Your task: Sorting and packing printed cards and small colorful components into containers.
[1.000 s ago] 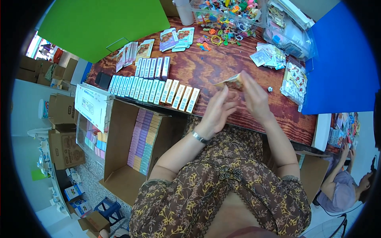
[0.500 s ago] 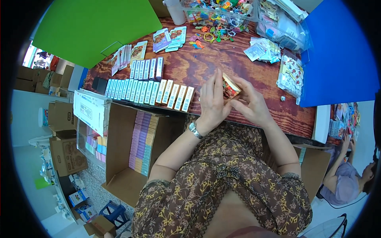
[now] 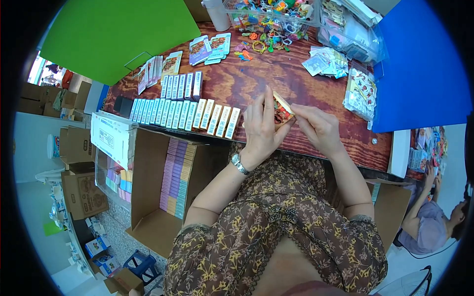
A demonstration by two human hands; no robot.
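A small yellow-edged carton with a red and green picture [image 3: 283,111] is held just above the wooden table's near edge. My left hand [image 3: 261,123] grips it from the left, fingers stretched along its side and thumb at its lower end. At the carton's right edge, my right hand [image 3: 318,126] has thumb and fingertips pinched together; what lies between them is too small to make out. Left of my hands stands a row of small cartons, with yellow ones [image 3: 215,120] nearest and teal ones [image 3: 163,112] beyond. Behind these is a shorter row of purple-edged cartons [image 3: 181,86].
Flat printed cartons [image 3: 210,49] lie farther back. A clear bin of colourful small toys [image 3: 271,19] stands at the far edge. Small packets [image 3: 326,62] and a bag of printed pieces [image 3: 361,93] lie right. An open cardboard box [image 3: 153,197] sits below the table. Another person [image 3: 427,227] works at far right.
My right hand has gone from lying along the carton's side to a pinch at its edge. A small shiny ball has rolled right and nearer on the table.
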